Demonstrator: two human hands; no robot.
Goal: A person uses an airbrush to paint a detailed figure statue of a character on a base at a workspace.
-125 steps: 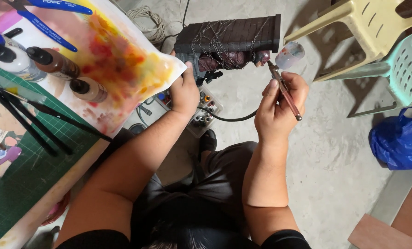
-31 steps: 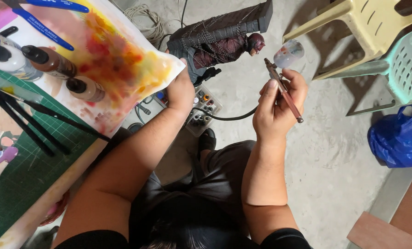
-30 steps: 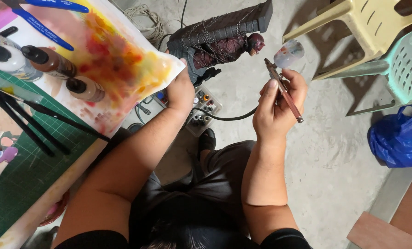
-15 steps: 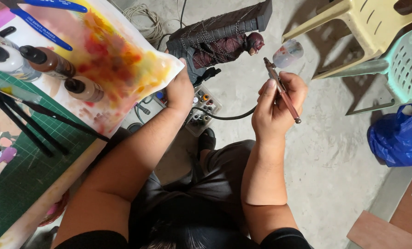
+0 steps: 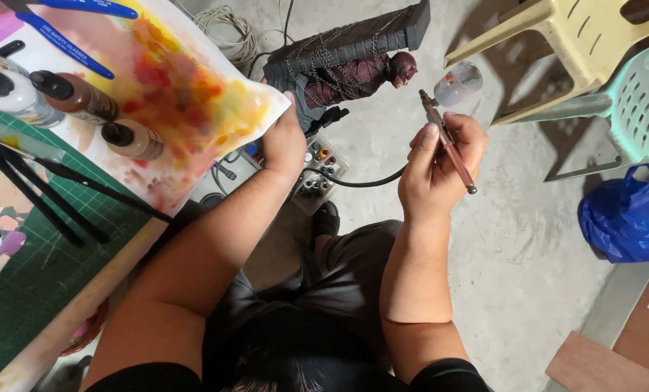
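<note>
My right hand [image 5: 435, 168] grips a reddish-brown airbrush [image 5: 448, 141] with a clear cup [image 5: 457, 83] at its side and a black hose [image 5: 353, 181] trailing from it. Its nozzle points at a dark red figure [image 5: 361, 76] wrapped in chains, mounted against a dark grey block base [image 5: 353, 43]. My left hand [image 5: 284, 139] holds that model from below at its left end. The airbrush tip sits a short way right of the figure's head.
A paint-stained paper sheet [image 5: 172, 94] lies on the table at left, with paint bottles [image 5: 132, 139], blue-handled tools [image 5: 70, 33] and a green cutting mat [image 5: 41, 254]. On the floor are a tray of small jars [image 5: 317, 178], coiled cord [image 5: 230, 36], plastic chairs [image 5: 593, 51] and a blue bag [image 5: 629, 218].
The model has tilted and shifted slightly up and left in my left hand, showing the figure's head. My right hand keeps the airbrush almost still.
</note>
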